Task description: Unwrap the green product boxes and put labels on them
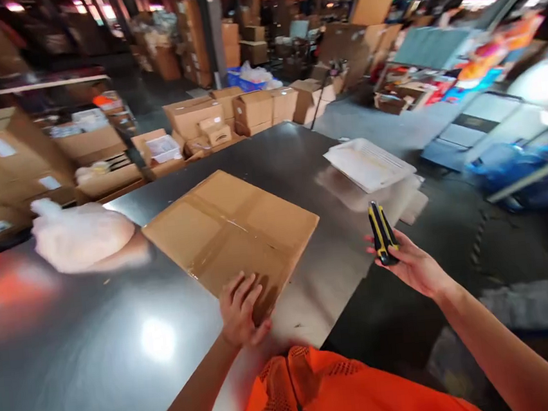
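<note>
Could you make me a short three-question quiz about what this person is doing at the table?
1. True or false: the left hand rests on the flat, taped brown cardboard box.
2. What does the right hand hold? A) yellow-and-black utility knife B) tape roll C) pen
3. Which lies farther from the person on the shiny dark metal table: the white plastic tray or the box?

Key: 1 true; 2 A; 3 the tray.

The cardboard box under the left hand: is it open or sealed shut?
Sealed shut. The cardboard box has its flaps closed flat, with clear tape along the seams; the left hand rests on its near corner.
</note>
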{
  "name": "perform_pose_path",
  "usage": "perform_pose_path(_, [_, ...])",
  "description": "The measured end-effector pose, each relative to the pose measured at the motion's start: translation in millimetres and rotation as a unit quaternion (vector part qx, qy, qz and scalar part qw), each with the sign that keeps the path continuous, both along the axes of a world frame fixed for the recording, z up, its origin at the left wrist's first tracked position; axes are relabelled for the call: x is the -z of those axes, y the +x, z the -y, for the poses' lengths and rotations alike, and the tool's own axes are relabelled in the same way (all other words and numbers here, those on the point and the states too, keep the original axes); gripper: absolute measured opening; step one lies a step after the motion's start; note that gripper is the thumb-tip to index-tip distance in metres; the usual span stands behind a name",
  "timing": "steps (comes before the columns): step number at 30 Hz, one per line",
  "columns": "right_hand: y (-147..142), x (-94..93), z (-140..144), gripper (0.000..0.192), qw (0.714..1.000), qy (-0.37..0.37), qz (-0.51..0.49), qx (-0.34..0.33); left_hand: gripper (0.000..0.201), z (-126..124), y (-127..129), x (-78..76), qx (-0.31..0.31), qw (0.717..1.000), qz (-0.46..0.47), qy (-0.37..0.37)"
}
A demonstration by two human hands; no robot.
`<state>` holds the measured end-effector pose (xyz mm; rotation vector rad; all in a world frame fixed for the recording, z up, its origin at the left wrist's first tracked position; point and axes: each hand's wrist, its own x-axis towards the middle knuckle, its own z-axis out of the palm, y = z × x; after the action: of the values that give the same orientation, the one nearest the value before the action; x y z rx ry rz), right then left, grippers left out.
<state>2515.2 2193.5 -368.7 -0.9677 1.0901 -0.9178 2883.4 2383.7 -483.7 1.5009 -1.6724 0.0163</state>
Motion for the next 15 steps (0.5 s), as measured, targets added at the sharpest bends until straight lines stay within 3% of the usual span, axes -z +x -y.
perform_pose_path(2, [-10.9,14.5,-30.0,0.072,0.999,0.002,-0.024,0.023,0.053,13.6,-18.8,-6.8,-0.036,0.995,0.061,-0.074])
perform_pose_path(4, [-0.4,27.5,-40.2,0.072,0.997,-0.020,-0.069,0.038,0.052,29.8,-41.5,-16.7,-0.068,0.985,0.116,-0.109])
perform_pose_path(7, [33.8,41.6,-28.6,0.068,0.989,-0.046,-0.130,0.061,0.050,49.7,-71.3,-25.5,-0.111,0.983,0.123,-0.086])
perform_pose_path(9, [55.7,47.8,-14.7,0.059,0.984,-0.052,-0.149,0.081,0.044,47.6,-79.1,-18.6,-0.114,0.986,0.089,-0.085])
perform_pose_path(12, [75.1,56.2,1.7,0.042,0.975,-0.056,-0.179,0.116,0.041,7.1,-70.5,15.5,-0.108,0.988,0.033,-0.106])
perform_pose_path(15, [80.7,65.9,10.1,0.028,0.970,-0.043,-0.191,0.145,0.059,-64.5,-50.1,52.0,-0.160,0.987,0.024,-0.015])
